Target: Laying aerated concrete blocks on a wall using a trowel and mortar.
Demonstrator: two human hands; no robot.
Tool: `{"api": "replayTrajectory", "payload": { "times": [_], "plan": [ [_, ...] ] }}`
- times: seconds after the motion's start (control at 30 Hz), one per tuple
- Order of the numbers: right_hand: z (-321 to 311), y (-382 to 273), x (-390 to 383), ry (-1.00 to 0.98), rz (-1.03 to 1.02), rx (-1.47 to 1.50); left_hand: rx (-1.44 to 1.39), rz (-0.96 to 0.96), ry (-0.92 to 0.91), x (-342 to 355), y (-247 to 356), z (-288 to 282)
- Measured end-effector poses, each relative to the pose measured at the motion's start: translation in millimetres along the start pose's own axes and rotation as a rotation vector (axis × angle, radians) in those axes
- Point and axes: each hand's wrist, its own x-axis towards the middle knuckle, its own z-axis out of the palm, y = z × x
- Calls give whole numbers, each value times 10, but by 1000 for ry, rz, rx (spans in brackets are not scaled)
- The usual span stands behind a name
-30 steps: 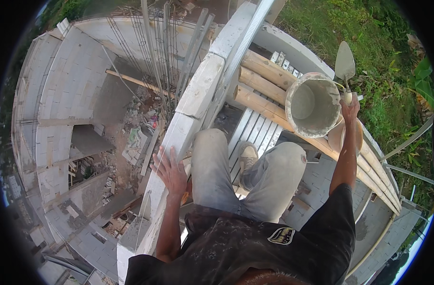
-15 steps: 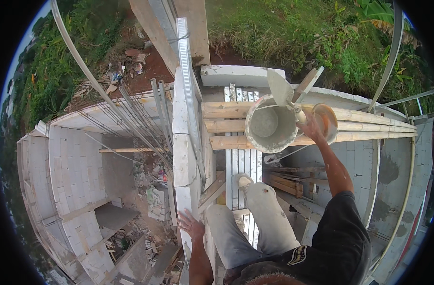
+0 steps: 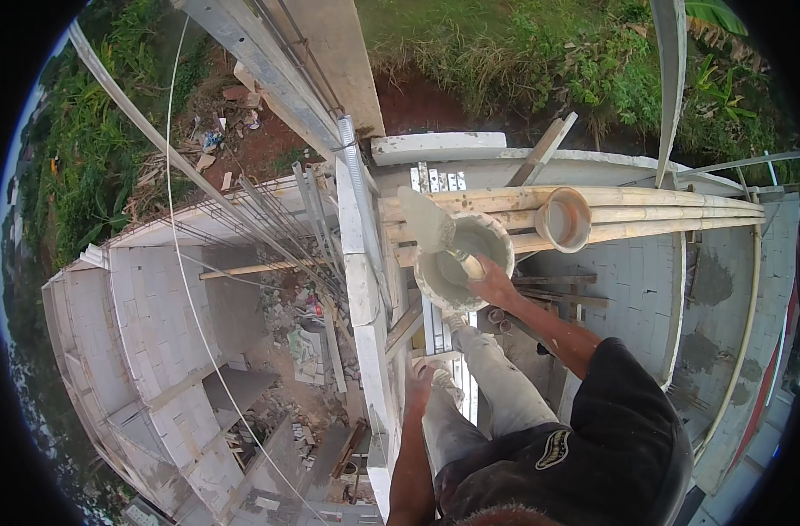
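My right hand (image 3: 489, 285) grips the handle of a trowel (image 3: 431, 219), whose grey-coated blade is tilted over the upper left of a pale bucket (image 3: 502, 254) with grey contents or coating inside. The bucket sits by bamboo poles (image 3: 663, 213). A smaller orange-brown bucket (image 3: 577, 223) sits on the poles to the right. My left hand (image 3: 418, 382) is low beside the white block wall top (image 3: 361, 298), near my knee; its fingers are too small and partly hidden to read.
Metal battens (image 3: 433, 180) lie beneath the poles. Upright rebar, metal channels and a concrete column (image 3: 343, 53) stand ahead. A thin line hangs at left. Below on both sides are deep drops to block walls (image 3: 155, 316) and rubble. Grass and red soil lie beyond.
My right hand and trowel have moved left over the large bucket, the blade now tilted left. My left hand has moved rightward off the wall top. My view has swung round.
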Motion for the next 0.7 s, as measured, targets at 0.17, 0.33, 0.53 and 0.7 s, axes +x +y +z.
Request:
{"api": "replayTrajectory", "payload": {
  "times": [0.17, 0.33, 0.53, 0.7],
  "plan": [
    [-109, -737, -929, -112, 206, 640, 168, 303, -116, -274, 635, 414],
    [95, -1350, -1772, -163, 362, 764, 350, 303, -317, -745, 599, 432],
    [48, -1508, -1948, -300, 254, 638, -124, 285, -186, -1551, 923, 196],
    [30, -1819, -1802, -429, 314, 553, -303, 133, -8, -1644, 923, 9]
  ]
}}
